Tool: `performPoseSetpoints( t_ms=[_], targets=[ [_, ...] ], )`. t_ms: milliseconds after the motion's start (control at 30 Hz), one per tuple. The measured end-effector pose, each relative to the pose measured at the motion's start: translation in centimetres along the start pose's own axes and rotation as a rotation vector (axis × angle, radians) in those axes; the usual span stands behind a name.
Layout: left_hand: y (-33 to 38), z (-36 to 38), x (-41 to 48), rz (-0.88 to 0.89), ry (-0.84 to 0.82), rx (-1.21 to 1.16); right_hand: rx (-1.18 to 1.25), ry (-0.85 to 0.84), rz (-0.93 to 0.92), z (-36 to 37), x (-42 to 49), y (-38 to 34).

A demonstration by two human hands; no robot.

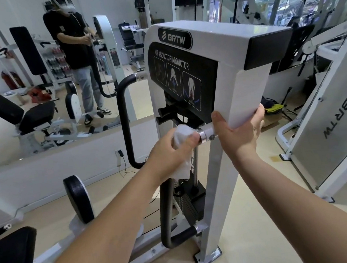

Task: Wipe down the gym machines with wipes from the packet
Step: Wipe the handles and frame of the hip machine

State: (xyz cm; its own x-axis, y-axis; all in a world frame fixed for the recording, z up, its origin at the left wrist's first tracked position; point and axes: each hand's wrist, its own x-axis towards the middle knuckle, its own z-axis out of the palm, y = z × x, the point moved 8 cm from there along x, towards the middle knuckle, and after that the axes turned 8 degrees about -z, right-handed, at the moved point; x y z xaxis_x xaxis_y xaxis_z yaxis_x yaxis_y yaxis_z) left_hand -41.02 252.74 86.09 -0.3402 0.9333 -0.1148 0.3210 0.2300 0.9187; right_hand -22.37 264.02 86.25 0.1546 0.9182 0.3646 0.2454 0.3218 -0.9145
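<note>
While the left hand [169, 146] wraps a white wipe [182, 131] around the grey handle [165, 211], fingers and thumb closed over the cloth just short of the chrome collar [202, 135], the right hand [239, 131] clamps the lower edge of the white tower housing [243, 79], thumb in front and fingers behind. This second grip probably steadies the frame against the rubbing. A loose tail of the wipe hangs below the left hand.

Above the left hand, a black placard [176, 78] reads "HIP ABDUCTOR/ADDUCTOR" over three muscle diagrams. The badge [176, 39] above it reads "BRTW". Beyond the right hand, a neighbouring machine [339, 121] bears the same "BRTW" lettering, turned sideways. Lettering on the weight stack below the left hand is partly covered by the wipe and cannot be read. The packet is not in view.
</note>
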Motion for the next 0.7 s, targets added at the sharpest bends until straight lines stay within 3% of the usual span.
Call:
performPoseSetpoints(
  t_ms=[133, 200, 267, 400, 533, 633, 700],
  targets=[
    [-1.0, -0.4, -1.7, 0.073, 0.089, -0.115, 0.022, -0.014, 0.019, 0.2, -0.1, 0.4],
    [-1.7, -0.8, -2.2, 0.057, 0.168, -0.029, 0.030, -0.010, 0.018, 0.2, -0.1, 0.5],
    [-2.0, -1.6, -2.6, -0.013, 0.352, 0.154, 0.030, 0.000, 0.005, 0.2, 0.0, 0.6],
    [-1.4, -0.8, -3.6, -0.025, 0.458, 0.058, 0.010, 0.018, -0.031, 0.3, 0.2, 0.6],
    [0.6, -1.1, -1.9, -0.044, 0.416, 0.219, 0.027, 0.039, -0.049, 0.4, 0.1, 0.6],
    [2.3, -0.2, 1.5, -0.168, 0.174, 0.383, 0.022, 0.052, -0.064, 0.5, 0.0, 0.4],
    [2.9, 0.4, 3.3, -0.297, 0.039, 0.329, 0.014, 0.052, -0.066, 0.5, 0.0, 0.4]
  ],
)
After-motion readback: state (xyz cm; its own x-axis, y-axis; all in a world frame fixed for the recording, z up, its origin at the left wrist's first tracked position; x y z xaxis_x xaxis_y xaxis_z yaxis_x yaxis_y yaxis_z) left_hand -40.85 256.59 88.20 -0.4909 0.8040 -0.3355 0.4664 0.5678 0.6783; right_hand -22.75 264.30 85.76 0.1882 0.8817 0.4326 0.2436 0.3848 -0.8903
